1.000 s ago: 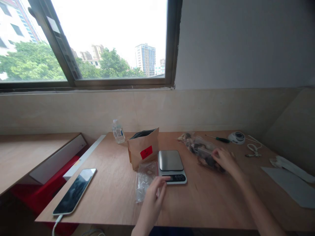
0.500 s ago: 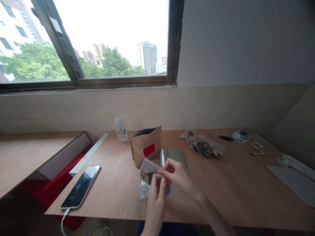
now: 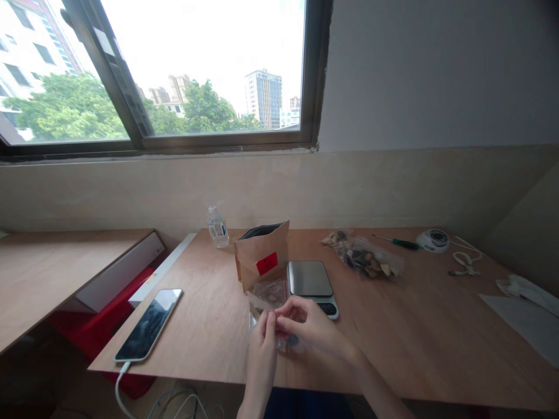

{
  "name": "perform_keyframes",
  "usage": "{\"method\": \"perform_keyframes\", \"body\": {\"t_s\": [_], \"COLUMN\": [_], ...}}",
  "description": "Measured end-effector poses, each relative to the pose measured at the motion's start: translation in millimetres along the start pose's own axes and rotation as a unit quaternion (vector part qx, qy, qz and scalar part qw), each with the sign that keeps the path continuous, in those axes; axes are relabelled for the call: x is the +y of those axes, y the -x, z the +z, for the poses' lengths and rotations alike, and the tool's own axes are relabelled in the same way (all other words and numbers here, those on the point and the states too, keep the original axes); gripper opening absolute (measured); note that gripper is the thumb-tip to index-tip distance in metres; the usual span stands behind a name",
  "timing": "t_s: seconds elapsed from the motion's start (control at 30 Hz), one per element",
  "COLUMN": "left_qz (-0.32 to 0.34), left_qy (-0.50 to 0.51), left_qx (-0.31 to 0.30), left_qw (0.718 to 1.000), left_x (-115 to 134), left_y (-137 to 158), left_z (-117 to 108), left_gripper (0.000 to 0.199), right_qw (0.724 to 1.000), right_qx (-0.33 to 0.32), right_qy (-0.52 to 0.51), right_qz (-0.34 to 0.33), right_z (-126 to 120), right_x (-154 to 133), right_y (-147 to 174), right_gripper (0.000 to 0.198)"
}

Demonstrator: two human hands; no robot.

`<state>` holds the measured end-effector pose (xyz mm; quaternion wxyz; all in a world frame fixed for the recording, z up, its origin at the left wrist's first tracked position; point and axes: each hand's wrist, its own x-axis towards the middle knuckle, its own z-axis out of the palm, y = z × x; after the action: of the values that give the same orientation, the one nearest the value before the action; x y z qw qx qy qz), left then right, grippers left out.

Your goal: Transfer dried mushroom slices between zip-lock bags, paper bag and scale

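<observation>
A clear plastic zip bag (image 3: 257, 304) with dark and tan pieces inside is partly hidden behind my hands. My left hand (image 3: 262, 337) pinches its edge, thumb against fingers. Close beside it, my right hand (image 3: 308, 326) also pinches the bag edge, the fingertips of both hands nearly touching. More clear plastic (image 3: 273, 289) lies just beyond, against the foot of a brown paper pouch (image 3: 251, 262) that stands upright with its top open and a red label (image 3: 267, 264) on its front. Behind my right hand sits a small kitchen scale (image 3: 311, 278) with a bare metal plate.
A phone (image 3: 149, 326) on a charging cable lies at the left, a water bottle (image 3: 217, 228) behind it. Another bag of dried pieces (image 3: 371, 257), a screwdriver (image 3: 404, 243), a dome camera (image 3: 432, 241) and a white cable (image 3: 465, 263) are at the back right.
My hands have come lower and slightly left with the bag, and the fingertips have drawn together. The scale's front panel now shows. The view has shifted slightly.
</observation>
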<state>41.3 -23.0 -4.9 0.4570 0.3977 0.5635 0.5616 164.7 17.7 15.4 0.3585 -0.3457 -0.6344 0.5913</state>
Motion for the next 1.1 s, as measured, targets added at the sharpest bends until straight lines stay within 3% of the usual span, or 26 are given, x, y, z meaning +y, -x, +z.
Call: {"method": "perform_keyframes", "body": {"t_s": [0.17,0.3,0.37,0.5,0.67,0.83,0.9,1.0,1.03,1.1], "left_qz": [0.092,0.118,0.125,0.120,0.059,0.051,0.064,0.071,0.073,0.079], "left_qy": [-0.075,-0.133,-0.137,-0.045,0.066,0.081,0.081,0.074,0.069,0.056], "left_qx": [-0.050,-0.061,-0.072,-0.088,-0.059,-0.082,-0.056,-0.001,0.007,0.001], "left_qw": [0.992,0.982,0.980,0.988,0.994,0.992,0.993,0.995,0.995,0.995], "left_x": [1,5,6,0,-12,-17,-16,-14,-14,-17], "left_y": [3,11,15,14,7,1,-4,-14,-17,-23], "left_z": [0,1,2,6,9,10,11,10,8,4], "left_gripper": [0.039,0.040,0.041,0.042,0.034,0.076,0.079,0.076,0.074,0.068], "right_qw": [0.994,0.945,0.924,0.938,0.960,0.985,0.979,0.939,0.937,0.950], "right_qx": [0.084,0.289,0.351,0.310,0.254,0.153,0.166,0.239,0.224,0.136], "right_qy": [0.074,0.138,0.127,0.103,0.037,0.015,0.063,0.159,0.181,0.204], "right_qz": [-0.016,-0.067,-0.082,-0.114,-0.110,-0.074,-0.105,-0.188,-0.199,-0.193], "right_z": [0,-30,-51,-67,-50,-42,-40,-36,-34,-31], "right_x": [-1,-8,-15,-39,-70,-63,-55,-49,-49,-49], "right_y": [0,-8,-11,-10,-6,-19,-25,-30,-31,-33], "right_gripper": [0.025,0.028,0.032,0.032,0.031,0.028,0.028,0.021,0.017,0.014]}}
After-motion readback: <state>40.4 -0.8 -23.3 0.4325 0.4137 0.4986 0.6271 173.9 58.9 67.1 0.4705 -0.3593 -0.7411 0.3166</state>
